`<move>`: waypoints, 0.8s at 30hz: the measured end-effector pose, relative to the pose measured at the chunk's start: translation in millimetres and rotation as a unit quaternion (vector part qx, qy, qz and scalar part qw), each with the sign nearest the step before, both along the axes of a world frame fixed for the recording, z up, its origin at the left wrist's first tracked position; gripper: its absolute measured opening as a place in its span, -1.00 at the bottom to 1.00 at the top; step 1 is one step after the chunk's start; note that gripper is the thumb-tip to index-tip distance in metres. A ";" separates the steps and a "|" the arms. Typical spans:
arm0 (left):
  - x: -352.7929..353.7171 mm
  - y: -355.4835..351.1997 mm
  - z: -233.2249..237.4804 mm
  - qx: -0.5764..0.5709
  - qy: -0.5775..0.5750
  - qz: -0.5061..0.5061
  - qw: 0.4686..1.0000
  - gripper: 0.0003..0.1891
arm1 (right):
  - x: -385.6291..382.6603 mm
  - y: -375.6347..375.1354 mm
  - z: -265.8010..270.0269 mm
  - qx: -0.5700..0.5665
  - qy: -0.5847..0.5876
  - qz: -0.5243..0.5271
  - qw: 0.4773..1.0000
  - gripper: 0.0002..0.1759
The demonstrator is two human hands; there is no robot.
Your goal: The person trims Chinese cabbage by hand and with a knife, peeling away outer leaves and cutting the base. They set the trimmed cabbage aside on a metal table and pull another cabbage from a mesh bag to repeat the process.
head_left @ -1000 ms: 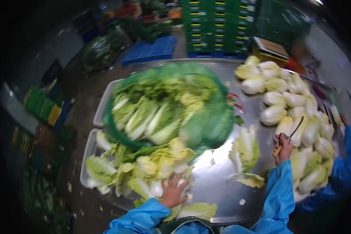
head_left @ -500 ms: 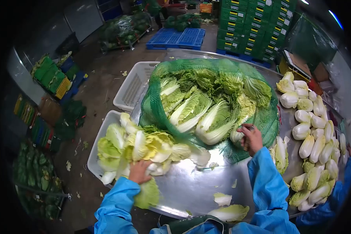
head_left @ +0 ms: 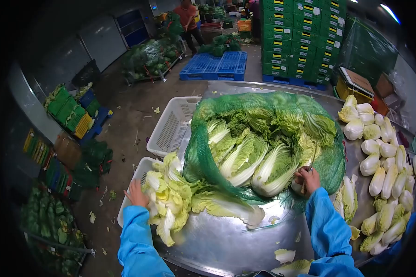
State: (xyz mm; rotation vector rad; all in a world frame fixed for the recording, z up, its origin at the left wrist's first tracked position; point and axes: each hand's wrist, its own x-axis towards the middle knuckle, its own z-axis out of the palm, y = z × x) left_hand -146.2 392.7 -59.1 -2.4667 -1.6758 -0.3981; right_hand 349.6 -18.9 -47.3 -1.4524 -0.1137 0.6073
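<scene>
- Hands, two: left hand [head_left: 136,194] and right hand [head_left: 308,179].
- Knife [head_left: 315,156], one: the right hand's grip is closed around its handle, with the blade pointing upward.
- Left hand's grip: fingers spread, over the nearer of two white crates [head_left: 170,134]; whether it touches any leaf cannot be told.
- Loose leaves [head_left: 171,196], several, overlapping: heaped just right of the left hand, partly over the crate and partly over the metal counter [head_left: 208,242].
- Net bag [head_left: 330,159], one, green, lying open; at least four cabbage heads [head_left: 275,171] show inside, the nearest just left of the right hand.
- Trimmed heads [head_left: 377,181], more than twenty: laid along the counter's right side, apart from both hands.
</scene>
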 end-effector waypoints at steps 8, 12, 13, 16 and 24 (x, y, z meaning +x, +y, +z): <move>241.8 -106.6 104.7 -0.192 -0.322 -0.393 0.839 -0.56 | 1.8 -24.7 3.7 0.036 0.047 0.004 0.998 -0.69; 369.2 -187.1 74.6 -0.270 -0.202 -0.529 0.779 -0.49 | -5.3 -27.7 1.9 0.063 0.049 -0.035 0.996 -0.70; 395.5 -200.1 63.5 -0.280 -0.174 -0.526 0.784 -0.44 | -6.5 -27.7 -1.5 0.079 0.043 -0.042 0.995 -0.72; 464.3 -213.0 22.0 -0.217 -0.106 -0.488 0.839 -0.13 | -9.3 -29.4 0.1 0.076 0.039 -0.044 0.995 -0.74; 506.5 -232.2 35.2 -0.280 0.005 -0.363 0.889 0.27 | -12.9 -30.2 0.6 0.112 0.081 -0.053 0.989 -0.66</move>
